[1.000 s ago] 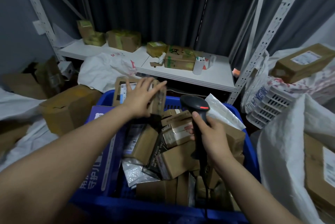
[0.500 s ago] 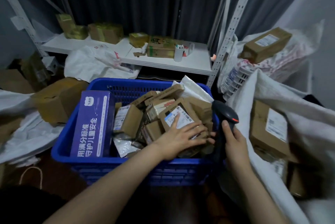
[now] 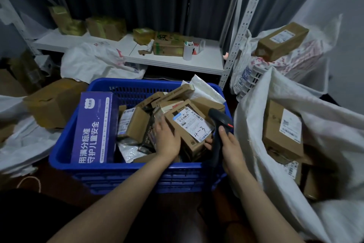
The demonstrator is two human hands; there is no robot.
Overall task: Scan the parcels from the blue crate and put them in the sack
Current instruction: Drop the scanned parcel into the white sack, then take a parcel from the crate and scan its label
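Curling hands (image 3: 167, 140) round parcel (image 3: 190, 127), scanner (image 3: 220, 119).

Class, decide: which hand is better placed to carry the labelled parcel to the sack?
Likely the left hand: it grips the labelled parcel, while the right hand holds the scanner.

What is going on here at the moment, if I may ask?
A person is working through the parcels in the blue crate. The left hand grips a cardboard parcel, label up, over the pile, while the right hand holds a black scanner right beside that label. The white sack stands open on the right with several boxes inside.
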